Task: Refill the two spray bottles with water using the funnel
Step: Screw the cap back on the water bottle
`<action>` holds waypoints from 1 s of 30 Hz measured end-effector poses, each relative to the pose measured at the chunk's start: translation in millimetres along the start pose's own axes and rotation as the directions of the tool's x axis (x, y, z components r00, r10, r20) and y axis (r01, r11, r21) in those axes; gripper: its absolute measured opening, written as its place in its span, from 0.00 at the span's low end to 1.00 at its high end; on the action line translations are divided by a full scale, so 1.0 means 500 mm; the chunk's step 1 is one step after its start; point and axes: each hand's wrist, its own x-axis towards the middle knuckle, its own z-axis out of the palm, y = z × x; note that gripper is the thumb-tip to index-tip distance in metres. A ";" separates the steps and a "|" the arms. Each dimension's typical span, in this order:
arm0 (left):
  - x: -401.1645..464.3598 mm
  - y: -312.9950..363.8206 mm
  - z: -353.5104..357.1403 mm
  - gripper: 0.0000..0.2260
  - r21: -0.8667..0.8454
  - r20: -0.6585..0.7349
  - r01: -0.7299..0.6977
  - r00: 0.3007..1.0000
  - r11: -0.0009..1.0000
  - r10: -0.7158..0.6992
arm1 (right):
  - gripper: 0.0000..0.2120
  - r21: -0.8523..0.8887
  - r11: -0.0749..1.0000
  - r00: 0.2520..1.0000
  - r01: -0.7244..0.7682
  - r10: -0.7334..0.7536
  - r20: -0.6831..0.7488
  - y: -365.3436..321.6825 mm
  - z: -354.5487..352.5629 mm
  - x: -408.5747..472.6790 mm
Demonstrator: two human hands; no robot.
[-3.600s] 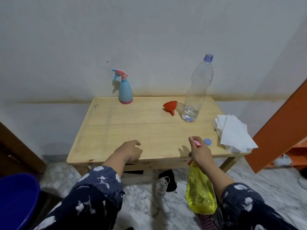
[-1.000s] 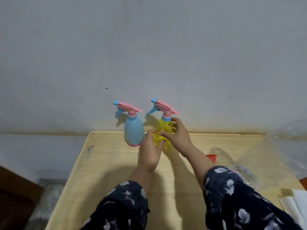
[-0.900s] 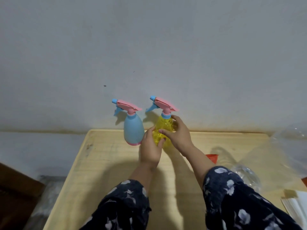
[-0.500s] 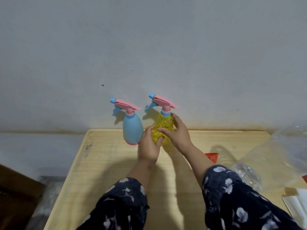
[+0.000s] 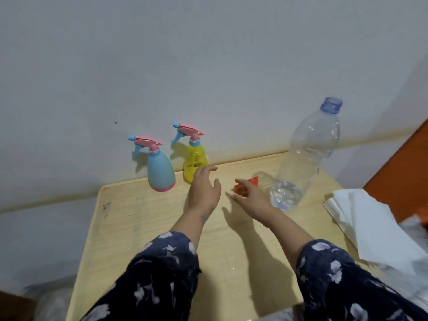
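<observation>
Both hands have released the yellow spray bottle (image 5: 195,161), which now stands upright by the wall, just right of the blue spray bottle (image 5: 160,170). We see our left hand (image 5: 204,191) spread wide and holding nothing, fingertips overlapping the yellow bottle's base. Our right hand (image 5: 250,198) is likewise spread and unloaded, with the red funnel (image 5: 246,186) just beyond its fingers and the uncapped water bottle (image 5: 305,156) upright to its right on the wooden table (image 5: 143,218).

Two spray bottles (image 5: 161,167) (image 5: 195,159), one funnel (image 5: 246,186), one water bottle (image 5: 305,156), two hands (image 5: 203,191) (image 5: 251,200)
</observation>
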 end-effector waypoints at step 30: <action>-0.029 0.391 0.189 0.35 -0.185 0.028 -0.221 0.973 0.957 0.230 | 0.13 -0.492 0.854 0.985 -0.167 0.170 -0.039 0.342 -0.267 -0.184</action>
